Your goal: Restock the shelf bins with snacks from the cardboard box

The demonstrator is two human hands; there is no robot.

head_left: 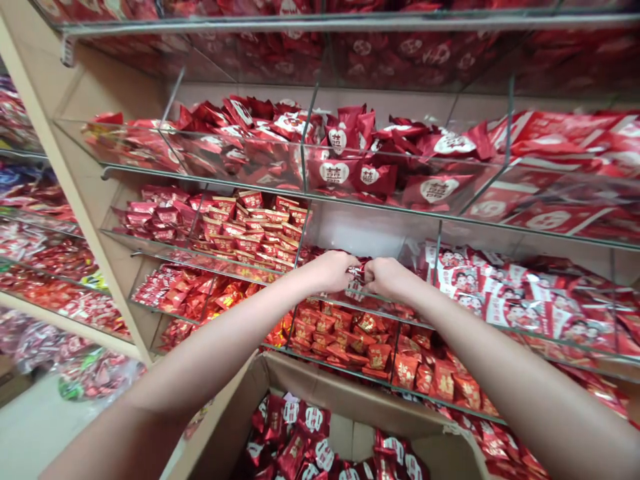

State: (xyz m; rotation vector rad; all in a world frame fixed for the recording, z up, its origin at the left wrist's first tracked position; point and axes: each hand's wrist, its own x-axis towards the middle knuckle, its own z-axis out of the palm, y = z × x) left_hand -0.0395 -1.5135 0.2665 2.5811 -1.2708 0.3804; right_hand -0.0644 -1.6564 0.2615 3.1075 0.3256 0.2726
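Note:
Both hands reach over a cardboard box into a shelf compartment with a clear front. My left hand (333, 270) and my right hand (389, 277) face each other, a small gap apart, with fingers pinched closed. Between their fingertips shows a small dark red packet (355, 271) with white print; its edges are mostly covered by the fingers. More dark red packets lie low in the same compartment, partly hidden behind the hands. In the open cardboard box (345, 388) below are dark red packets (313, 420) with white labels.
Glass shelf edges (280, 183) and clear dividers surround the hands. Gold-edged red packets (250, 227) fill the left compartment, and white-and-red packets (515, 290) the right one. Orange-red packets (345, 333) lie beneath. A wooden upright (75, 187) stands at the left.

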